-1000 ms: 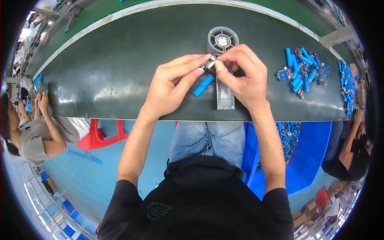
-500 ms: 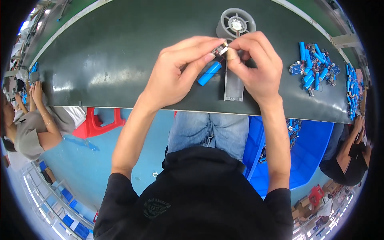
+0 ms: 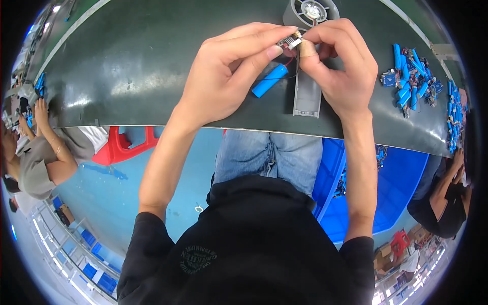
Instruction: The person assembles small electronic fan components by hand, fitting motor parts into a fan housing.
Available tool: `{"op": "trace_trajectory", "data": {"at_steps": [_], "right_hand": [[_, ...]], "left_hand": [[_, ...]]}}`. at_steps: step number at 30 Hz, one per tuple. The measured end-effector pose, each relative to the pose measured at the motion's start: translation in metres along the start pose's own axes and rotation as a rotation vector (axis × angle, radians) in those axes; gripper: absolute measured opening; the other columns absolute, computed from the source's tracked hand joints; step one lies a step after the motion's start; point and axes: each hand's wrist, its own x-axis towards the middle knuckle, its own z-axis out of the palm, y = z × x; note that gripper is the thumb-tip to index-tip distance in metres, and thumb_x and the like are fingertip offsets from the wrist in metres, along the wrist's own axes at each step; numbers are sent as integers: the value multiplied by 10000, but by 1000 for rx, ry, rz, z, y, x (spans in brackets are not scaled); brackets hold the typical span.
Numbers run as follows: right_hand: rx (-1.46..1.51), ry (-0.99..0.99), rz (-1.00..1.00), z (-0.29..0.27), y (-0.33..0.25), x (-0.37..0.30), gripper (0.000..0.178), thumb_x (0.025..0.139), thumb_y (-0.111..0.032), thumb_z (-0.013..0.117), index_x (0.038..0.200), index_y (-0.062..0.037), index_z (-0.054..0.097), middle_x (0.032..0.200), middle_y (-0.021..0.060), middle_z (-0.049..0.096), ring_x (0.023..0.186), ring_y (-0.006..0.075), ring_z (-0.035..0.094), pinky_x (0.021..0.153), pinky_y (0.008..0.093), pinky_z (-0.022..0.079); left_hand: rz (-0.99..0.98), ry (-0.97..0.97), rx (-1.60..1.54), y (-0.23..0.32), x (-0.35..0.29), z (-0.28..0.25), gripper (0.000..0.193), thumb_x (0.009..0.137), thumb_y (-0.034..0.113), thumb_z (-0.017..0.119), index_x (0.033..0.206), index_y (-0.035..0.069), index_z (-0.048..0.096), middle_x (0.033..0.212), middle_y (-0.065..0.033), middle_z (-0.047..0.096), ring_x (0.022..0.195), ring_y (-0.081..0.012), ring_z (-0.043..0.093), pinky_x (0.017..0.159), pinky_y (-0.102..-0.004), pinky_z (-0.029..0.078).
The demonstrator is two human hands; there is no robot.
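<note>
Between thumb and fingers my left hand (image 3: 223, 68) pinches a small circuit board (image 3: 291, 41) with a white connector. My right hand (image 3: 343, 63) is closed at the board's right end, its thumb and index finger on a small plug or wire end there that is mostly hidden. A tan wrap covers the tip of that thumb. Thin wires run from the board down to a blue cylindrical battery (image 3: 270, 80) lying on the table. Beside the battery, partly under my right hand, lies a grey device with an open handle (image 3: 307, 96) and a round spoked fan head (image 3: 311, 10).
A heap of blue batteries with boards (image 3: 413, 81) lies on the dark table (image 3: 137, 66) to the right, another row (image 3: 454, 117) beyond it. A blue bin (image 3: 391, 188) stands below the right edge, a red stool (image 3: 132, 146) at left. Other people sit at both ends.
The view has shifted, so table things appear slightly higher and further right. Both hands keep their hold at the board, with only slight finger movement.
</note>
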Motion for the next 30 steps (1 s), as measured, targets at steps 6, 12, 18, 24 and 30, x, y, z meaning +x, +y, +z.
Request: {"op": "trace_trajectory", "data": {"at_steps": [6,12,18,24,30], "right_hand": [[-26,6,-80,1,2,-3,180,739,81,739,880,27,640,860,59,637,688,103,578,564,222,470],[-62,-25,-140,-3,3,0,171,737,91,733,871,35,643,863,66,642,690,120,596,568,226,486],[-52,-20,-121,0,3,0,163,742,92,726,870,29,648,854,71,643,690,123,610,573,225,501],[-35,62,-45,6,-2,-3,170,744,87,718,876,17,637,855,70,639,664,111,592,557,220,492],[5,54,-1,6,-5,-3,171,746,80,710,882,15,631,851,71,635,662,111,580,564,226,485]], "left_hand": [[-22,11,-10,-1,-2,-1,257,932,-21,567,1166,-37,672,1074,-147,698,919,-197,682,806,-277,535],[-1,-97,137,2,3,-10,292,934,-46,545,1197,-27,670,1142,-147,682,1033,-202,650,903,-274,503],[-18,-85,69,4,3,-8,277,945,-27,552,1195,-29,670,1141,-140,683,1034,-197,647,911,-272,497],[9,27,-22,-1,-1,-1,248,942,-13,566,1165,-35,671,1120,-150,686,961,-202,673,834,-277,535],[-61,-4,-57,7,-2,-4,268,953,-19,551,1195,-26,668,1152,-149,677,1018,-197,652,882,-278,520]]}}
